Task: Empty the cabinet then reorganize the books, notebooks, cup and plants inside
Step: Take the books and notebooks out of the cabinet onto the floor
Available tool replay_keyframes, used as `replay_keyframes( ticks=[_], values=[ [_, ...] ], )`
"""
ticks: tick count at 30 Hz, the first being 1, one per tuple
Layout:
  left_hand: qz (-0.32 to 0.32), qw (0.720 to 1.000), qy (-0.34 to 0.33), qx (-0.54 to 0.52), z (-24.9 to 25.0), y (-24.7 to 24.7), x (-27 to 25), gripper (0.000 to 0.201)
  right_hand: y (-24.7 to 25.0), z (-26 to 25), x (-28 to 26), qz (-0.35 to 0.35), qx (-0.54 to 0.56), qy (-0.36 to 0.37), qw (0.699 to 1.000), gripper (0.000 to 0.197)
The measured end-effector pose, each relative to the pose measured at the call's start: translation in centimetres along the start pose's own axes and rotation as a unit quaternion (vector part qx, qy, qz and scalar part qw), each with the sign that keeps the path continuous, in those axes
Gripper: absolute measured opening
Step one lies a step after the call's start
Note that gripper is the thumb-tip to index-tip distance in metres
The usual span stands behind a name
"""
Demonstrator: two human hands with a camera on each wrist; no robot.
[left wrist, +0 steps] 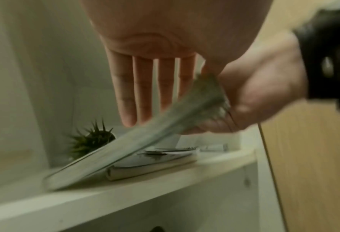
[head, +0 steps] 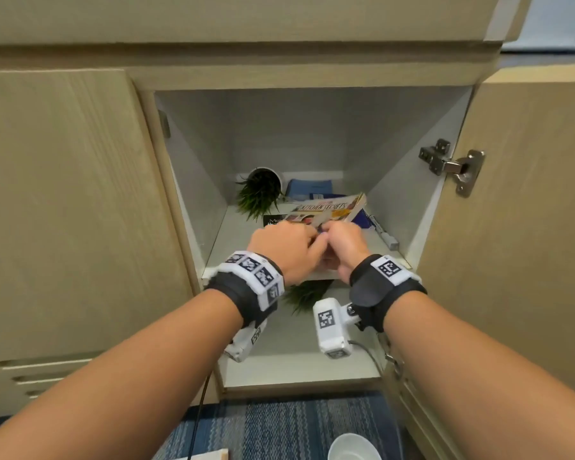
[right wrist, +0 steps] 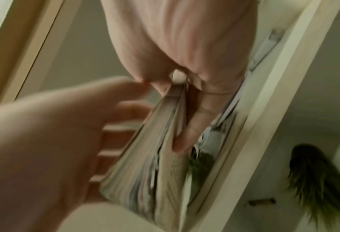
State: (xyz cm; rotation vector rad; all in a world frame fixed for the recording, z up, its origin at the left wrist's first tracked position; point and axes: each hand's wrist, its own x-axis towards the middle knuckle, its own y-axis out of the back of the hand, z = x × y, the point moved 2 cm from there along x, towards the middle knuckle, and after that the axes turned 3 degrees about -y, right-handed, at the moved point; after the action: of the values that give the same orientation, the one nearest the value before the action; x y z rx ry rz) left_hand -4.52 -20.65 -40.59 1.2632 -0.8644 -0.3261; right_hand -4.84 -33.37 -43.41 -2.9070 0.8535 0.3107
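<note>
Two hands meet at the front edge of the cabinet's upper shelf. The right hand pinches the near corner of a "Kitchen Secrets" cookbook, tilting it up; the left hand lies flat on its cover, fingers straight. At 11 o'clock behind it a potted plant lies tipped. Blue striped carpet lies below, a white cup on it.
</note>
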Motion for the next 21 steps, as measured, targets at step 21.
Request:
replay_keyframes(
  ticks=[21],
  values=[
    [-0.134,0.985,0.110,-0.014,-5.5,-6.1,-2.1,0.040,9.1,-2.7,-5.6,-0.009,-0.115,0.011,0.993,0.030]
  ],
)
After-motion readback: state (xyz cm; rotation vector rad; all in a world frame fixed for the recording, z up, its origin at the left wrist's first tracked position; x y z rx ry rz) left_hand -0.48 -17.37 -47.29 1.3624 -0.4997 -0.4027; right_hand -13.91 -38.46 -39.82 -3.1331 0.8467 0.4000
